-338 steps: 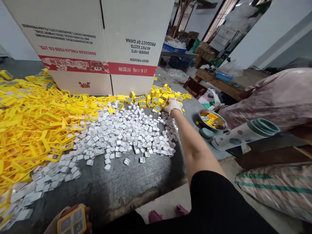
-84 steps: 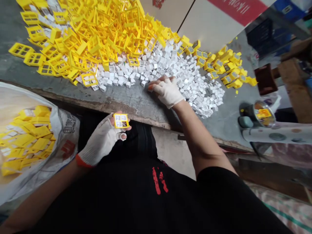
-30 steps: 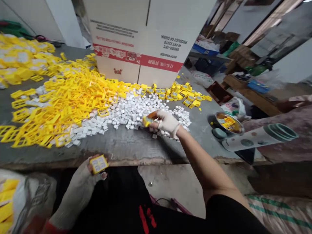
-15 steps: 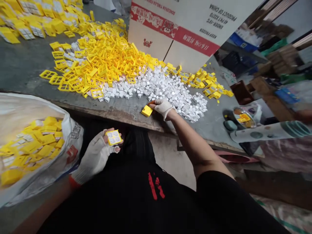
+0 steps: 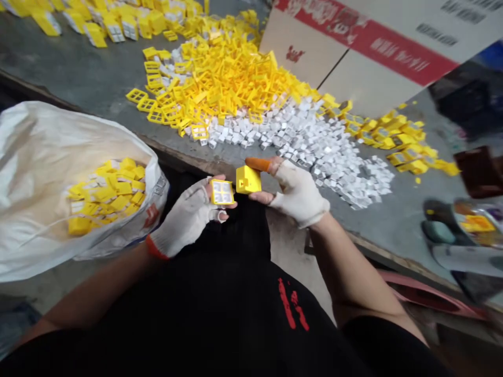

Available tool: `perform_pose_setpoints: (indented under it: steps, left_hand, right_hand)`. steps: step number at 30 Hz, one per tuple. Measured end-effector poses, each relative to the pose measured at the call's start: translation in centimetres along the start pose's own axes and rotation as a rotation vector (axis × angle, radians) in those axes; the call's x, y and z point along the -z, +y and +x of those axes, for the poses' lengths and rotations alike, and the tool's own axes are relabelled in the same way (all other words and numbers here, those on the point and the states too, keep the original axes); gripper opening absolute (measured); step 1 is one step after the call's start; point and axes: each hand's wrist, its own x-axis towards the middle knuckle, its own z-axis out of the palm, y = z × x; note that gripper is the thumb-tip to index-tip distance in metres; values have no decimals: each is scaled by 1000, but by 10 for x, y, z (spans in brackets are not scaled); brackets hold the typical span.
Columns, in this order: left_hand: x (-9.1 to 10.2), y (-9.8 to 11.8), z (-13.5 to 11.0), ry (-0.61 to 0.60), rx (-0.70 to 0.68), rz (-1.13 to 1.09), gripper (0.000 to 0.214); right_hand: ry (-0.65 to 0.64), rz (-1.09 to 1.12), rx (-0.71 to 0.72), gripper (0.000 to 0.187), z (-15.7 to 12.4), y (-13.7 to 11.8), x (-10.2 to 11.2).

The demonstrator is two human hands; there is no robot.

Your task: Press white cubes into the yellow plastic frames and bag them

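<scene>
Yellow plastic sits in both your gloved hands, just off the near edge of the grey table [image 5: 78, 73]: your left hand [image 5: 184, 220] pinches a small frame [image 5: 222, 191] packed with white squares, and your right hand [image 5: 298, 191] grips a solid yellow piece [image 5: 248, 180] between thumb and forefinger. White cubes [image 5: 326, 152] and empty frames [image 5: 220, 78] lie on the table; a white sack [image 5: 39, 157] sits below its edge

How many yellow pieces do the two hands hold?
2: a filled frame in the left hand, a block in the right hand. More could hide in the palms.
</scene>
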Motion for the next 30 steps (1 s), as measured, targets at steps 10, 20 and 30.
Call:
perform_pose_setpoints:
  steps: [10, 20, 30]
  left_hand:
    - [-9, -2, -4, -26, 5, 36, 41]
    - [-5, -9, -1, -16, -45, 125, 45]
    - [-7, -8, -5, -52, -35, 119, 45]
  right_hand:
    - [-2, 129, 184, 66, 2, -27, -4]
    - [-39, 77, 195, 66, -7, -28, -7]
    - [46, 66, 226, 66, -11, -32, 0]
